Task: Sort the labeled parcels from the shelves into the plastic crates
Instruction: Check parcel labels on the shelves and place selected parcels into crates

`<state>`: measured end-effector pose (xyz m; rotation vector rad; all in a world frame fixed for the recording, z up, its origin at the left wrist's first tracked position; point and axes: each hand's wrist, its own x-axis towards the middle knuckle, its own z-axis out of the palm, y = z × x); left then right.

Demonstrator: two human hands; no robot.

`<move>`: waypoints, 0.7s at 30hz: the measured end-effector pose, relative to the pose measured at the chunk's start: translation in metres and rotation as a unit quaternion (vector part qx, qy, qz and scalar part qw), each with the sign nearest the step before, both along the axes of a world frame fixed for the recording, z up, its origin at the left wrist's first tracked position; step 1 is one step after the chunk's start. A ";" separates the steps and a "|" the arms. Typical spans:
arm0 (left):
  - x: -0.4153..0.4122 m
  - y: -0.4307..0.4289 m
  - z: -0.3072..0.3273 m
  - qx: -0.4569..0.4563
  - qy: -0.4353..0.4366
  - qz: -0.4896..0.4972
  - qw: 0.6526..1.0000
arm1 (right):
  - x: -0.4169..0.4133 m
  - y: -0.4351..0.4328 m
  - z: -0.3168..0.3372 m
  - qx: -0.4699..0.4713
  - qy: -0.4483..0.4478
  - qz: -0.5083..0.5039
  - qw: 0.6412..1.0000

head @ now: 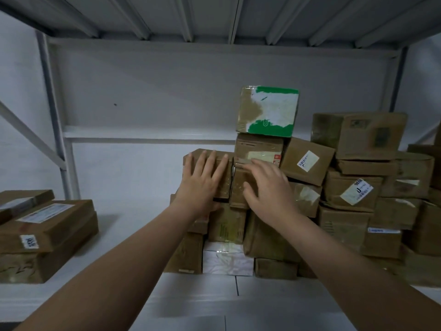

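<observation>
A pile of brown cardboard parcels stands on the white shelf (133, 211), middle to right. My left hand (200, 180) lies flat with straight fingers on the front of a brown parcel (226, 187) at the pile's left top. My right hand (267, 185) rests on the neighbouring brown parcel (238, 194), fingers stretched over its upper edge, thumb low on its front. A green-and-white box (267, 111) tops the pile just behind. Labeled parcels (307, 161) sit to the right. No crate is in view.
A second stack of flat brown parcels (45, 232) sits at the shelf's left. A white box (226, 261) lies at the pile's base. The upper shelf's underside (214, 17) hangs overhead. Shelf uprights and a diagonal brace (50, 103) stand at the left.
</observation>
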<state>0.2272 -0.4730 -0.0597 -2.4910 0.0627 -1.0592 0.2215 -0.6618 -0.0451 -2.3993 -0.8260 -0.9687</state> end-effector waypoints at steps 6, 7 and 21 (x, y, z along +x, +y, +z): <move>0.010 0.007 -0.003 0.025 -0.073 -0.059 0.995 | 0.014 0.000 -0.004 -0.010 -0.007 0.005 1.000; 0.008 0.009 -0.001 0.021 -0.085 -0.064 0.994 | 0.015 0.000 -0.005 -0.012 -0.010 0.004 1.000; -0.074 0.120 0.011 -0.354 -0.143 -0.306 0.872 | -0.010 0.110 0.016 0.238 0.146 0.193 0.941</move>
